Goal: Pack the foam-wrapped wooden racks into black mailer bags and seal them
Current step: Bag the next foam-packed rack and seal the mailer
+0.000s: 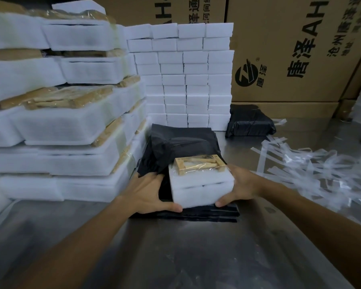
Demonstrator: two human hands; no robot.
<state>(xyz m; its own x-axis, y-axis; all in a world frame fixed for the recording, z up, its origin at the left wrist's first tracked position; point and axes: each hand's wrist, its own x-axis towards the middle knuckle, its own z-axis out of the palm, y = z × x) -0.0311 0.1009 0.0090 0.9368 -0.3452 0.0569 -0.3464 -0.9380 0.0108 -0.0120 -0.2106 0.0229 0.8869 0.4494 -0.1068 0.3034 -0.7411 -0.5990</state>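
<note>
1 white foam-wrapped wooden rack [199, 184] in your hands, wood end poking out the far side under clear film. It sits on the stack of flat black mailer bags [181, 142] at counter centre, far end at the raised mouth of the top bag; can't tell if it's inside yet.

Your left hand [148, 190]: fingers straight, spread flat on the black bag beside the rack, thumb tip touching the rack's near left corner. Grip not closed on anything.

Your right hand [241, 186]: wrapped on the rack's right side, thumb curled under the near edge. Grip holding the rack.

Both forearms reach in from the bottom edge, converging on the rack.

1 packed black mailer parcel [249, 120] at the back right on the steel counter [186, 253]. Tall stack of larger foam-wrapped racks [56, 101] at left, blurred, count unclear. White foam block wall [188, 80] behind, 4 cols wide. Loose clear plastic strips [311, 170] in a heap at right. Printed cardboard cartons [290, 49] at the back.
</note>
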